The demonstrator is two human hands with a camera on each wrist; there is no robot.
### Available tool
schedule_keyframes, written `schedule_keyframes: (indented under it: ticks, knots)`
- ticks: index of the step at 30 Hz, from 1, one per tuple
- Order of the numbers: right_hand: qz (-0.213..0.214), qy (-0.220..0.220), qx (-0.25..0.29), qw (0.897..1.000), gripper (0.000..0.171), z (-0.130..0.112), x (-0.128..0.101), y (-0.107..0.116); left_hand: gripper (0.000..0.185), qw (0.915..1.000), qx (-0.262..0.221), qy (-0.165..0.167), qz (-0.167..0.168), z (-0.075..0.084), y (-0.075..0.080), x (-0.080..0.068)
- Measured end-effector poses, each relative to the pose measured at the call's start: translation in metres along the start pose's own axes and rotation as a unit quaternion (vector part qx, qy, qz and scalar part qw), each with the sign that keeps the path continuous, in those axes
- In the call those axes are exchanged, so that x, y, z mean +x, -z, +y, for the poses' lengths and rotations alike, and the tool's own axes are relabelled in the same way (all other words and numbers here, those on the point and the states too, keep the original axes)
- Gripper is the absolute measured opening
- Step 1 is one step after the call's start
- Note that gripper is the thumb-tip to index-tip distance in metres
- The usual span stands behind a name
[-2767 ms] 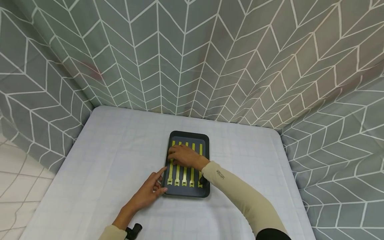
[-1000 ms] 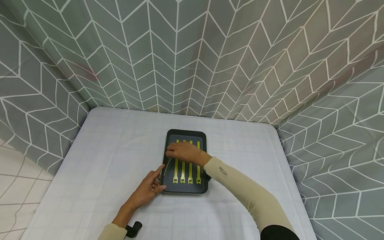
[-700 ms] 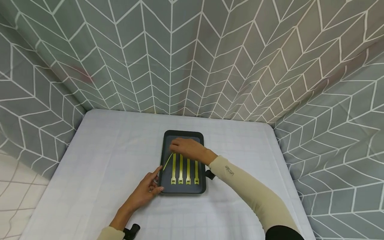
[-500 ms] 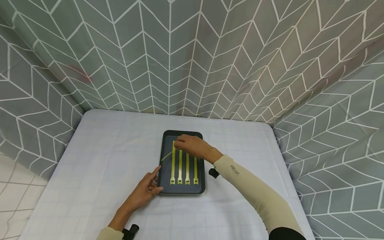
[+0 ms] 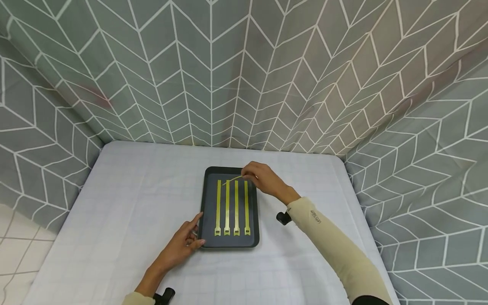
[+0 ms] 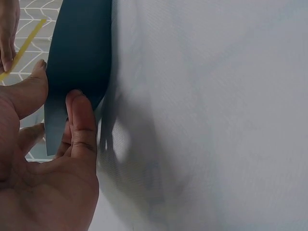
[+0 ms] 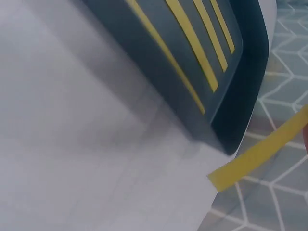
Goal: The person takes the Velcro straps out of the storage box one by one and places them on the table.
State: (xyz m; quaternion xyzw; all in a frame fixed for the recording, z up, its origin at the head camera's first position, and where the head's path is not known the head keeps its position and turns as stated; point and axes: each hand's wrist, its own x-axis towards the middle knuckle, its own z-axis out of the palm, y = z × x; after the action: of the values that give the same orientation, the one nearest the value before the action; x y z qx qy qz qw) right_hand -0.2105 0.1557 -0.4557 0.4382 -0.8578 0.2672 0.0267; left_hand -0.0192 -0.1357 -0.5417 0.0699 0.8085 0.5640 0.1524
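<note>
A dark grey tray [image 5: 209, 212] lies on the table, with several yellow hook-and-loop cable straps [image 5: 227, 207] side by side in it, slotted heads toward the person. My right hand [image 5: 264, 180] is raised over the tray's far right corner and pinches another yellow cable strap [image 5: 233, 179] near one end. That strap [image 7: 260, 158] hangs slanted past the tray corner in the right wrist view, where only a fingertip shows at the edge. My left hand [image 5: 179, 245] grips the tray's near left side; the left wrist view shows the thumb and fingers on either side of its wall [image 6: 79, 53].
A white cloth covers the table [image 5: 152, 182] around the tray. Grey chevron-patterned curtains [image 5: 228, 84] stand behind the table and along both sides. Pale floor tiles [image 5: 23, 250] show at the left. Each wrist wears a small black camera [image 5: 284, 218].
My right hand has lifted the leftmost strap out of the row and carried it to the far right. The left hand stays on the tray. The head view has shifted slightly.
</note>
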Motion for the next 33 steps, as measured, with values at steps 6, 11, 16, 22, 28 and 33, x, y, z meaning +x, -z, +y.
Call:
schedule_keyframes:
  ticks: [6,11,16,22,28,33]
  knots:
    - [0.019,-0.080,0.024,0.996,0.010,0.014,-0.017,0.008,0.085,0.9998,-0.015,0.010,0.000,0.001,0.000,0.000]
    - [0.049,-0.120,0.044,0.991,0.006,0.025,-0.031,0.011,0.085,0.9998,-0.014,0.015,0.003,0.003,0.000,0.000]
    - [0.078,-0.148,0.040,0.985,0.006,0.036,-0.046,0.010,0.086,0.9997,-0.013,0.021,0.001,0.004,-0.001,0.001]
    - [0.090,-0.204,0.055,0.973,0.006,0.040,-0.061,0.012,0.086,0.9997,-0.012,0.020,-0.003,0.004,0.000,0.001]
    - [0.093,-0.271,0.090,0.954,0.007,0.043,-0.073,0.013,0.086,0.9997,-0.010,0.022,-0.005,0.006,0.000,0.000]
    - [0.097,-0.315,0.103,0.938,0.009,0.048,-0.088,0.012,0.086,0.9996,-0.008,0.027,-0.007,0.006,0.000,0.001]
